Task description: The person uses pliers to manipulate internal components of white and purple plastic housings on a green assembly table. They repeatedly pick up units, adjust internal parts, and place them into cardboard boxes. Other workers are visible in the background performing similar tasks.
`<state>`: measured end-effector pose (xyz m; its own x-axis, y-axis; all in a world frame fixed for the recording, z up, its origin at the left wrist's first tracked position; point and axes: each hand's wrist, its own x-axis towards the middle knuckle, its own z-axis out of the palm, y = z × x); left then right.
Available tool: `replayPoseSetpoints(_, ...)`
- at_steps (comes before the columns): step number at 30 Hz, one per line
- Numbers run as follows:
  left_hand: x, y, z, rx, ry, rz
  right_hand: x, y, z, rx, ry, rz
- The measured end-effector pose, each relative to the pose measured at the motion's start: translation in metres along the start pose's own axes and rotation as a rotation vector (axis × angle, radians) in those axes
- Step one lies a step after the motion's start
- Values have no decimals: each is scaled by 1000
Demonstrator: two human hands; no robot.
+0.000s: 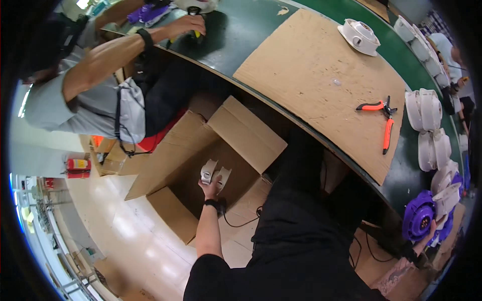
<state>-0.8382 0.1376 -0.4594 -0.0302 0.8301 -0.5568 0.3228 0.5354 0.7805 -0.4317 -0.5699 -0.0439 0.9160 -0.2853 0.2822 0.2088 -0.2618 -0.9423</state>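
Observation:
Over the open cardboard box [188,163] at my left, my left hand [212,190] grips white plastic housings [207,171], two pieces side by side. Their lower parts are hidden by the fingers. At the far right, my right hand [430,235] is closed at the edge of a purple round plastic housing [418,215] with a dark hub. Part of those fingers is hidden. White housings [446,199] lean against the purple piece just above that hand.
A cardboard sheet [306,65] covers part of the green bench, bearing orange-handled pliers [386,125] and one white housing [359,37]. More white housings [426,110] stand in a row at the right. A co-worker [95,90] works at the left end. A black cable [241,223] lies beside the box.

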Motion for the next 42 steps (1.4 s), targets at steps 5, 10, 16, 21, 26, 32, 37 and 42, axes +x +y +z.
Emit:
replayPoseSetpoints(5,70,-40,62,202,6,-150,-12,-12,-1,27,65,31)
replayPoseSetpoints(10,89,-71,122,-182,10,-161,-10,-19,17,168,132,240)
replayPoseSetpoints(16,70,-28,142,-56,-202,-42,-19,-24,41,111,80,69)
replayPoseSetpoints(21,-30,86,133,106,-516,621,-21,-26,15,147,20,52)
replayPoseSetpoints(26,-299,237,120,364,-1384,986,-8,-15,-1,49,-48,-75)
replayPoseSetpoints(32,-577,325,298,73,-1841,1061,-8,-29,6,23,-57,-112)
replayPoseSetpoints(37,-725,288,414,181,-1954,979,-11,-46,0,-71,-32,-110)
replayPoseSetpoints(42,-725,284,434,276,-1897,557,-9,-44,-8,-68,-28,-183)
